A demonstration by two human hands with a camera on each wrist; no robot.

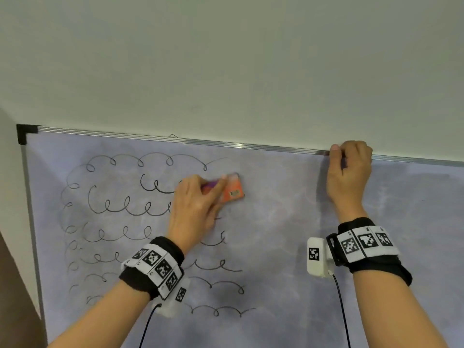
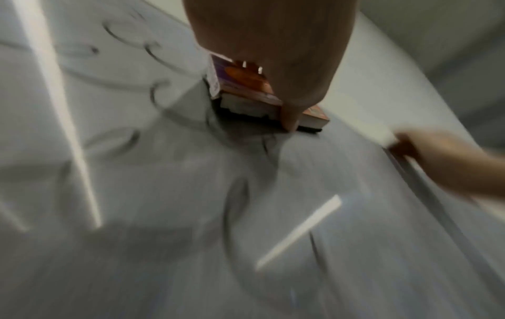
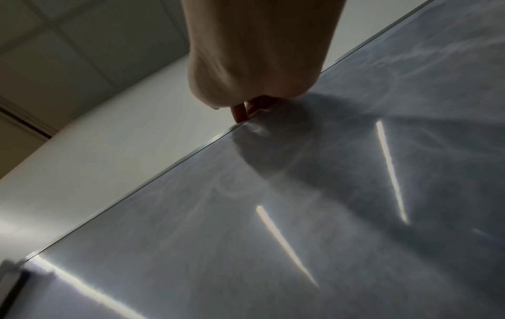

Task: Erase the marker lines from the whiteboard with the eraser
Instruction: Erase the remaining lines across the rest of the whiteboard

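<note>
A wall-mounted whiteboard carries rows of black looping marker lines on its left half; the right half is smeared grey. My left hand grips an orange and purple eraser and presses its dark felt against the board at the right end of the upper loops. In the left wrist view the eraser sits under my fingers, blurred. My right hand curls its fingers over the board's top metal frame, seen too in the right wrist view as fingers hooked on the edge.
A plain pale wall rises above the board. The board's left frame edge with a black corner cap lies near a side wall. Cables hang from both wrist cameras.
</note>
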